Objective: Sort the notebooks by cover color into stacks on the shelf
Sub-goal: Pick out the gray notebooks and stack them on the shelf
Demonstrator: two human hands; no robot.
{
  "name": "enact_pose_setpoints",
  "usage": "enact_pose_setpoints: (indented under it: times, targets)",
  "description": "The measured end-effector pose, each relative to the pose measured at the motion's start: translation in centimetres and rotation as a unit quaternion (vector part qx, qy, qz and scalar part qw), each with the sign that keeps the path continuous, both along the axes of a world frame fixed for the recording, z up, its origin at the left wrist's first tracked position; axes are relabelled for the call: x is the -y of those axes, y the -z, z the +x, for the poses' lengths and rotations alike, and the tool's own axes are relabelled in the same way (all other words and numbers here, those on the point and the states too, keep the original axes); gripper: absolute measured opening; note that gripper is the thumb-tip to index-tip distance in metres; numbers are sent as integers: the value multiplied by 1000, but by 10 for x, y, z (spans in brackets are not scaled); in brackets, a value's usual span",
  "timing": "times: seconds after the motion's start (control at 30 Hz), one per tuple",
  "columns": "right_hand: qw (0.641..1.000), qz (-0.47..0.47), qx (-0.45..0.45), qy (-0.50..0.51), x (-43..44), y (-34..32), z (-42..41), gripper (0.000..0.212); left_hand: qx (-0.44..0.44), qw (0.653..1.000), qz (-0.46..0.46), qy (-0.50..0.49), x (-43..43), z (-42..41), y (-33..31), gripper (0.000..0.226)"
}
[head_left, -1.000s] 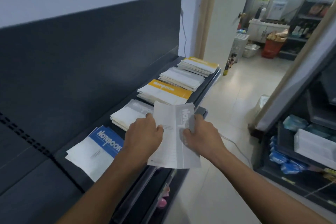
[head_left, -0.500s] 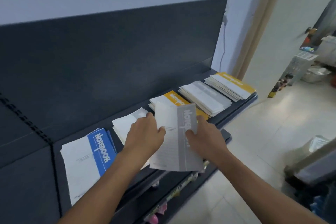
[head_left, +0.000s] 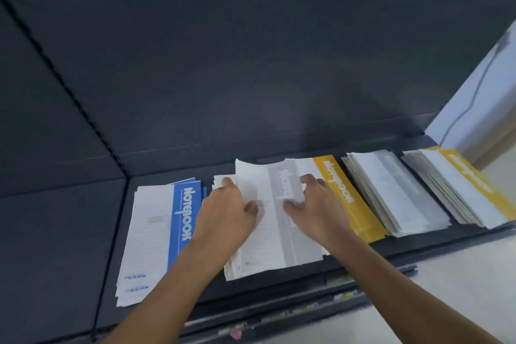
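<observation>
A white notebook with a grey band [head_left: 275,227] lies on top of the grey stack in the middle of the dark shelf [head_left: 279,153]. My left hand [head_left: 226,215] rests on its left half. My right hand [head_left: 312,204] grips its right edge over the grey band. To the left lies a blue-banded stack [head_left: 159,232]. On the right come a yellow-banded stack [head_left: 343,195], a fanned grey stack [head_left: 396,193] and another yellow-banded stack [head_left: 469,184].
The shelf's dark back panel [head_left: 251,70] rises right behind the stacks. A lower shelf edge [head_left: 279,313] with small colourful items shows below. Pale floor [head_left: 460,288] lies at the lower right, and a light wall [head_left: 480,98] stands at the far right.
The view has swung left and square onto the shelf. Both hands have carried the grey-banded notebook forward and down onto the grey stack.
</observation>
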State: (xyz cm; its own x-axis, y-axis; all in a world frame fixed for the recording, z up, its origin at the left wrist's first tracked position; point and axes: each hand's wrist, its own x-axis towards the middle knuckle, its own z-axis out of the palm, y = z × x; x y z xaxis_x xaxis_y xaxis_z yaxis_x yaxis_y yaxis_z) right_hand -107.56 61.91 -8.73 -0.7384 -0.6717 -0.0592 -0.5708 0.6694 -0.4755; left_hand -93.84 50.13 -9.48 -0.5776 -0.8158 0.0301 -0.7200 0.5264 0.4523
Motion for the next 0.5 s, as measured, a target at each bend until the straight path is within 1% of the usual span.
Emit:
enact_pose_setpoints:
  times: [0.13,0.27,0.33,0.43,0.5]
  targets:
    - [999,1,-7,-40,19,13,-5,54,10,999,-5,-52,1,7,8,36]
    - [996,11,-14,-88,30,25,-7,48,36,995,-7,-96,1,9,12,37]
    - [993,13,-24,-114,30,29,-5,45,56,992,0,-110,-1,11,14,37]
    - [989,16,-47,-137,28,33,-1,48,86,988,5,-127,-6,16,19,40]
    - [987,15,-61,-148,27,34,0,48,90,987,11,-133,-10,17,21,42]
